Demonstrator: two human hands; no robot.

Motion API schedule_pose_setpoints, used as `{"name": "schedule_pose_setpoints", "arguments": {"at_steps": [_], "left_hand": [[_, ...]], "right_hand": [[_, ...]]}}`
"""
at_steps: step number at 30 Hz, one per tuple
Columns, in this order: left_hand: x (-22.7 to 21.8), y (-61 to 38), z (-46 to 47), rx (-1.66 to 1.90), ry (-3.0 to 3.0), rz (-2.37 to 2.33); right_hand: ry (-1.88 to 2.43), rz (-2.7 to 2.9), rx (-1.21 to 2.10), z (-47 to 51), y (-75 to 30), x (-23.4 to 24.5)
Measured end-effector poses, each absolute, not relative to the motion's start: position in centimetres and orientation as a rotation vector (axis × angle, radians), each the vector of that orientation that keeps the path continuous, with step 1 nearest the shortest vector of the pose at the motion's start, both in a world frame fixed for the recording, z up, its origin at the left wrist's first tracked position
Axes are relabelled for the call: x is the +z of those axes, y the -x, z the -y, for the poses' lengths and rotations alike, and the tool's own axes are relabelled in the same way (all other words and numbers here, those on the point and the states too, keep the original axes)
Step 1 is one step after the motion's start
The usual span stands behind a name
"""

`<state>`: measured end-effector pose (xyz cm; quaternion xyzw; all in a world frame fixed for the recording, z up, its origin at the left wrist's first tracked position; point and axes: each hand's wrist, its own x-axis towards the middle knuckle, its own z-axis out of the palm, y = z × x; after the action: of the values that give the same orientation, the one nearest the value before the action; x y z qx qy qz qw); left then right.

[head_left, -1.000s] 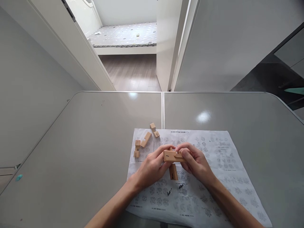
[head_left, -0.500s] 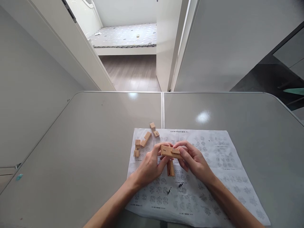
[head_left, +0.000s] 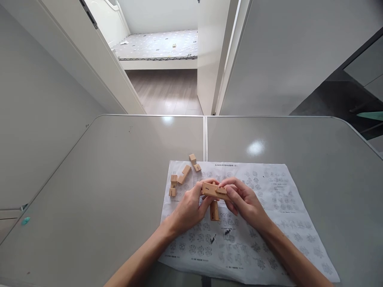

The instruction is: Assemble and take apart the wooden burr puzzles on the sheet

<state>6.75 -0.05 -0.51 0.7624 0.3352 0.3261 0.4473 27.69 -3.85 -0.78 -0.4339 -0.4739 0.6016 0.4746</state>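
Bridging the space between the two hands, a wooden bar [head_left: 210, 189] sits above a printed sheet [head_left: 271, 239] on the tabletop [head_left: 119, 179]. The left hand [head_left: 191, 207] has its fingers closed around the bar's left end, thumb underneath; the right hand [head_left: 245, 201] pinches the other end, thumb on the near face. A small rounded piece [head_left: 221, 191] shows against the bar's face beside the right thumb; whether it is loose or seated cannot be told. Below the bar, a second block [head_left: 214, 211] juts toward the wearer, and how the two meet is hidden by the fingers.

The wood looks light, stiff and smooth, so it should take a firm squeeze without bending, though polished faces could slide under dry fingertips. The long flat sides near each end seem the best place to hold; thin necks, like the one on the notched piece [head_left: 173, 192] lying to the left, are probably the weakest part. Two further pieces, a notched block [head_left: 184, 174] and a narrow-waisted one [head_left: 197, 168], lie near it.
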Motion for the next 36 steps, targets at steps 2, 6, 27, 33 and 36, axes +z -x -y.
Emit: {"name": "schedule_pose_setpoints", "arguments": {"at_steps": [2, 6, 27, 33, 36], "left_hand": [[-0.5, -6.72, 0.07, 0.804, -1.886, -0.83], [-0.5, -6.64, 0.09, 0.777, -1.893, -0.843], [-0.45, -6.62, 0.17, 0.798, -1.887, -0.843], [-0.14, -6.7, -0.08, 0.788, -1.811, -0.817], [-0.14, -6.69, -0.11, 0.791, -1.776, -0.805]], "right_hand": [[1.064, 1.154, 1.474, 3.85, -27.67, -0.69], [1.081, 1.152, 1.473, 3.91, -27.72, -0.63], [1.041, 1.097, 1.515, 4.13, -27.42, -1.08], [1.04, 1.089, 1.522, 4.06, -27.57, -1.3], [1.042, 1.06, 1.55, 4.08, -27.68, -1.36]]}}
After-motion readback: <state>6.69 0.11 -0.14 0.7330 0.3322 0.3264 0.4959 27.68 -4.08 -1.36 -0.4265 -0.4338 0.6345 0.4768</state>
